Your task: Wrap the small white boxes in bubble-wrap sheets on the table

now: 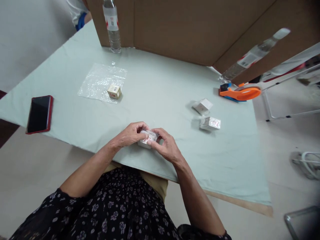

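Note:
Near the table's front edge, a small box wrapped in clear bubble wrap (148, 138) lies between my hands. My left hand (136, 133) grips it from the left, thumb pressed on its top. Fingers of my right hand (163, 143) close round its right side, thumb also on the wrap. Two more wrapped boxes, one whitish (203, 106) and one just in front of it (210, 123), rest to the right. Further left, a small yellowish box (114, 91) sits at the corner of a flat bubble wrap sheet (100, 80).
An orange and blue tape dispenser (241, 93) stands at the right edge. Water bottles (113, 30) (250, 60) stand against a cardboard screen (175, 30) behind. A phone in a red case (39, 114) lies at the left. Part of a person (79, 15) shows at the upper left.

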Available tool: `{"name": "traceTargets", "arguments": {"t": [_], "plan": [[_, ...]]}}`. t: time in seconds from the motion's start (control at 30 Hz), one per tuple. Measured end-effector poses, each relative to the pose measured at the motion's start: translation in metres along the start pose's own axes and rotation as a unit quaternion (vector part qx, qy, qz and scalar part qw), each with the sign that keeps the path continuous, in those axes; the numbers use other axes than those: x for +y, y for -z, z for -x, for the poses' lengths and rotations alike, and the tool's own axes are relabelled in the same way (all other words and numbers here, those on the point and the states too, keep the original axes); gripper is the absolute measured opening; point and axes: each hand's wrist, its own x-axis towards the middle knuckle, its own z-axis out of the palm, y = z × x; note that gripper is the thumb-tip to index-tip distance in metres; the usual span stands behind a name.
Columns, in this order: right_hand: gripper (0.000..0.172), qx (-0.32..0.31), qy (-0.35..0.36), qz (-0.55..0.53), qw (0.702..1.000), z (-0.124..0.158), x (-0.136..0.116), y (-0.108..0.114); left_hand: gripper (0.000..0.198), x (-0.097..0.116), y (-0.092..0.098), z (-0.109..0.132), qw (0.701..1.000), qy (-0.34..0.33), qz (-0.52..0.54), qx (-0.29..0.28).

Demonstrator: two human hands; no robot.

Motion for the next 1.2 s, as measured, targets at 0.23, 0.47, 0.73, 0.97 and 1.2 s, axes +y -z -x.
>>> {"name": "traceTargets", "arguments": {"t": [0.23,0.47,0.73,0.97,1.2], "plan": [[0.045,-0.013,0.007,0.056,0.998,0.0,0.0,0.0,0.022,0.001,0.006,-0.002,1.0,-0.01,-0.009,-0.012],[0.043,-0.071,-0.117,-0.09,0.987,-0.007,0.003,0.003,0.044,0.003,0.015,0.01,0.996,0.005,-0.06,-0.068],[0.037,-0.048,-0.137,-0.168,0.975,-0.025,0.006,0.012,0.041,0.005,0.01,0.005,0.997,0.029,-0.058,-0.048],[0.021,0.032,-0.141,-0.186,0.972,-0.049,0.016,-0.009,0.037,0.001,0.008,0.003,0.994,0.013,-0.103,-0.025],[0.02,0.073,-0.114,-0.159,0.978,-0.04,0.01,-0.013,0.034,-0.004,0.007,-0.004,0.995,0.013,-0.099,-0.003]]}}
